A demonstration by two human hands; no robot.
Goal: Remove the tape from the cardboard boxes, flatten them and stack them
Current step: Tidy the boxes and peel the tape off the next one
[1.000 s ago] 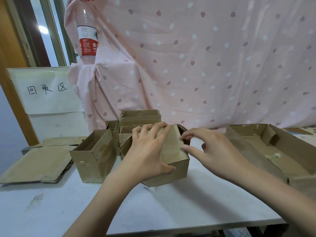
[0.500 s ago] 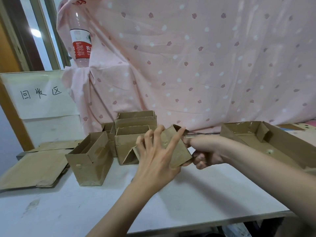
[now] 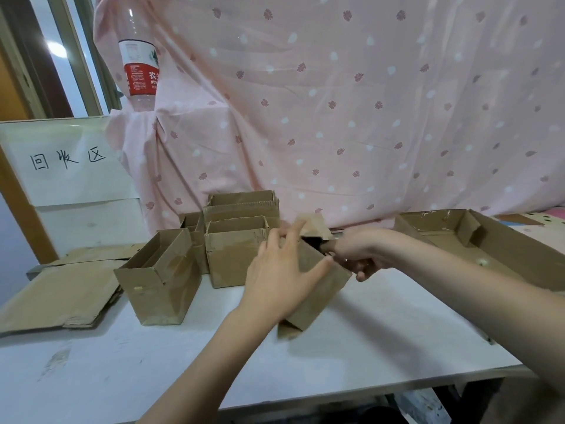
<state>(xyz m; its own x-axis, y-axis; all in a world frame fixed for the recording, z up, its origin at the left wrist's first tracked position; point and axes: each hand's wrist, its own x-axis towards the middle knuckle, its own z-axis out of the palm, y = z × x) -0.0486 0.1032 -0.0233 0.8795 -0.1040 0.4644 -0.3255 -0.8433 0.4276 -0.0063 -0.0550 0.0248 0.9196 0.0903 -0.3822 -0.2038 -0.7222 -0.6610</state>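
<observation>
Since half a second back: box (image 3: 318, 280) tipped further, now standing on one corner near mid-table, flap (image 3: 315, 229) raised at its far end. Left hand (image 3: 281, 270) has shifted onto the near face, fingers spread flat, thumb out along the right edge. Right hand (image 3: 354, 255) has closed in at the far right end, fingers curled round the box end; whether they pinch tape or only cardboard, cannot tell.

Head view, only one. Table (image 3: 153, 377) white. Left of the held box, open boxes (image 3: 235, 249) clustered, nearest one (image 3: 159, 280) upright. Flattened stack (image 3: 58, 298) at far left edge. Large tray box (image 3: 489, 240) at right.

Step in hand, by my reading: collapsing this box, or freeing a last seam first. Next move likely calls for the left palm pressing down while the right folds the end flat, then carrying it left onto the stack.
</observation>
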